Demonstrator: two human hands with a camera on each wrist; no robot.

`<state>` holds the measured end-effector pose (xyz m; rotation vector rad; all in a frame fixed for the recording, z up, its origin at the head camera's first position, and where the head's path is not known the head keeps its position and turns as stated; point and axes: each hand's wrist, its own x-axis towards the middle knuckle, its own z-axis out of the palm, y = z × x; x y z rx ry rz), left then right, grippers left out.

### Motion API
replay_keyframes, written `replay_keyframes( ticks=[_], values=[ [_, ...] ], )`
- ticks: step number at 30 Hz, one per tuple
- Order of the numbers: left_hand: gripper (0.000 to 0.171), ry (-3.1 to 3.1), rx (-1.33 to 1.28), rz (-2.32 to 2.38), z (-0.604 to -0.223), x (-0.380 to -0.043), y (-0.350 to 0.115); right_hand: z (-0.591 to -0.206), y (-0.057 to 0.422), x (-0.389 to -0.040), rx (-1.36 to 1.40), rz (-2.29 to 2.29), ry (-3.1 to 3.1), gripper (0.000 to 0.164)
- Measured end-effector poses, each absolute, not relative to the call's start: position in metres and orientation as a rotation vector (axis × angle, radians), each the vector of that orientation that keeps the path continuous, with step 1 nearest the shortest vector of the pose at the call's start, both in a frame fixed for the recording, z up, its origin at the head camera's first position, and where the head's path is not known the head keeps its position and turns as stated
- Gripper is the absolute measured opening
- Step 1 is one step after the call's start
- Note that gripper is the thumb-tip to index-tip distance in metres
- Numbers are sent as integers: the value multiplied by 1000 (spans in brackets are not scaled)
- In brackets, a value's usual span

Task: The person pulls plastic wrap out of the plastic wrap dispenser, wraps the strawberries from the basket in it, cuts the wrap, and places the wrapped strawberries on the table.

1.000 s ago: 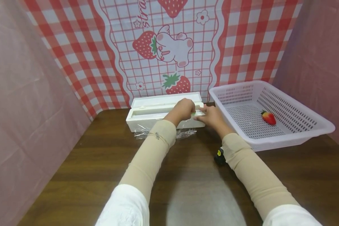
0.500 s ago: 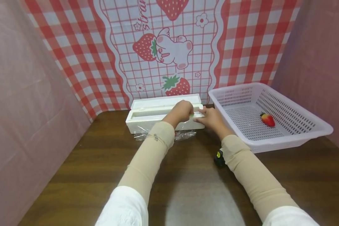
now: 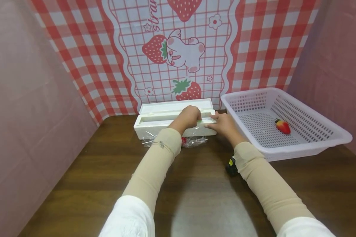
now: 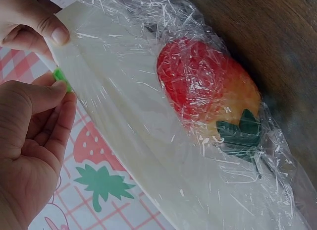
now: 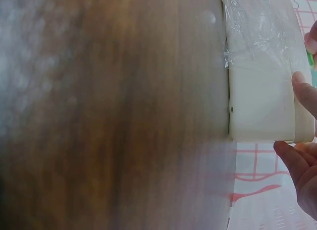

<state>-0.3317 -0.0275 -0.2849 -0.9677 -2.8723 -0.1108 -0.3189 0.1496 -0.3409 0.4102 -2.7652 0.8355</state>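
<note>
A long white cling film dispenser box (image 3: 154, 130) stands at the back of the table, its lid (image 3: 178, 105) raised behind it. My left hand (image 3: 189, 118) pinches a small green slider (image 4: 61, 80) at the box's upper edge. My right hand (image 3: 223, 124) holds the box's right end, fingers and thumb spread over its corner. Clear cling film (image 4: 133, 12) hangs down the box's front onto the table. Under the film lies a red and yellow strawberry (image 4: 208, 86) with green leaves; in the head view the left arm hides most of it.
Right of the box stands a white perforated basket (image 3: 311, 149) with another strawberry (image 3: 282, 126) inside. A black device (image 3: 231, 167) is at the right wrist. Strawberry-printed cloth (image 3: 178, 52) hangs behind the box; pink cloth covers both sides.
My left hand, with the green slider, has slid slightly left along the box. The right hand stays at the box's end. More of the wrapped strawberry shows beside the left sleeve.
</note>
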Motion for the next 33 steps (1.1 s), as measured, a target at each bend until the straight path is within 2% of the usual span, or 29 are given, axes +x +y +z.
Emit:
replay_keyframes(
  ticks=[33],
  values=[
    [29,-2889,-962,-124,-284,-330,-46,-342,151,-316,400,915,-2736,63]
  ],
)
